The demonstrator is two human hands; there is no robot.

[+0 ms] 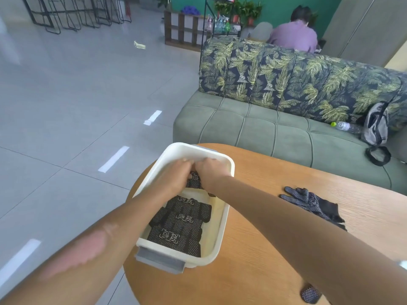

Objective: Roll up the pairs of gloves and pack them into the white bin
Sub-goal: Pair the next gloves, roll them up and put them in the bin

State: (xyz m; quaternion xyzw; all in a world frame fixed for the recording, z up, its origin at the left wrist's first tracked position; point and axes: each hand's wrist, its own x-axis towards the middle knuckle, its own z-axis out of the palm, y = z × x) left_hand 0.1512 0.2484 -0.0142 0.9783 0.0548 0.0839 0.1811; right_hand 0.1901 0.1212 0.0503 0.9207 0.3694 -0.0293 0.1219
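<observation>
- The sofa [286, 133] fills the 1-to-3 o'clock side, beyond the worktop; it plays no part here
- The round wooden worktop [275, 249] holds everything; bare wood lies at 3 o'clock of the bin, open room for rolling
- The white bin [222, 230] sits at the worktop's 9 o'clock edge, its near handle corner overhanging the rim; a hard shove could tip it
- Rolled gloves [180, 225] are packed side by side in the near half, likely to save space
- A loose pair of gloves [312, 203] waits flat at 3 o'clock; another glove piece [310, 293] peeks out at 5 o'clock
- Left hand [174, 175] and right hand [211, 170] meet at the far end, each grip seemingly curled on a glove bundle [195, 181], tucking it against the wall
</observation>
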